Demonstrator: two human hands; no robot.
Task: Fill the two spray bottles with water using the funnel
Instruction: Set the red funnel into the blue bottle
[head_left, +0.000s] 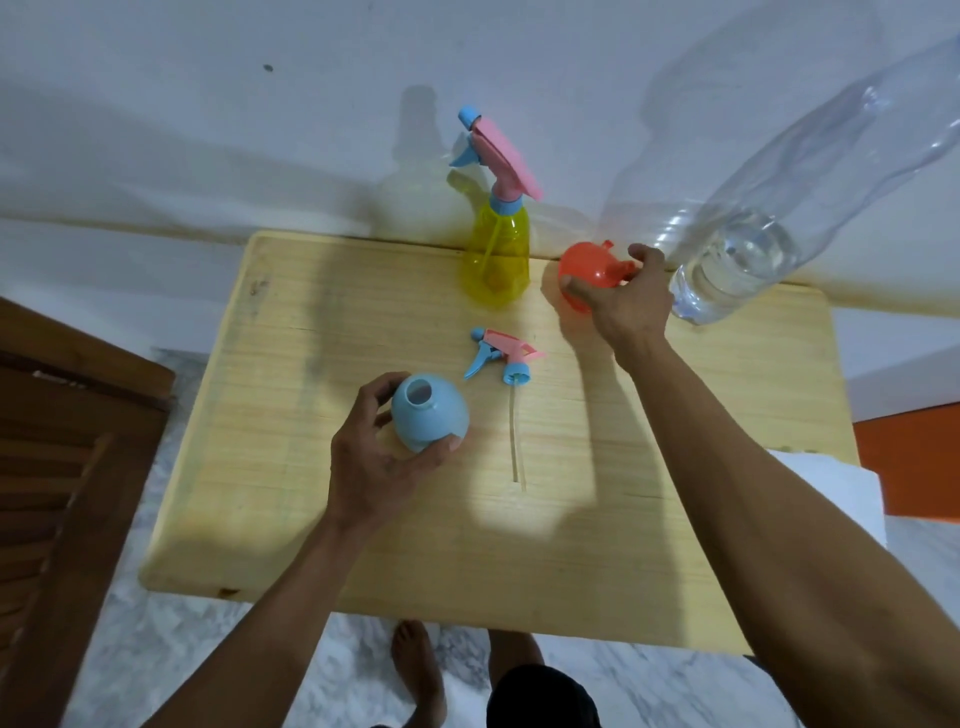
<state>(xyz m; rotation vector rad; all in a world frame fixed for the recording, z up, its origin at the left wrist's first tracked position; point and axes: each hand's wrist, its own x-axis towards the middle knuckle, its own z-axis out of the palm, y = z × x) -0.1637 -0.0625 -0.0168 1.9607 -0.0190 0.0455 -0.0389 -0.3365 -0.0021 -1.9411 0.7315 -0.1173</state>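
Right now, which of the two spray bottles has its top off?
The blue spray bottle in the left hand; its neck is open. The yellow spray bottle keeps its trigger head.

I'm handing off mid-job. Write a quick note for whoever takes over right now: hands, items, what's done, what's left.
Left hand: gripping the round light-blue spray bottle, upright on the wooden table, neck open.
Right hand: holding the orange plastic funnel near the table's far edge.
Blue bottle's pink-and-blue trigger head lies on the table, tube attached.
Yellow translucent spray bottle stands capped at the back.
Large clear water bottle at right, partly full.
Done: blue bottle uncapped.
Left: seat funnel, pour, recap; then the yellow bottle.
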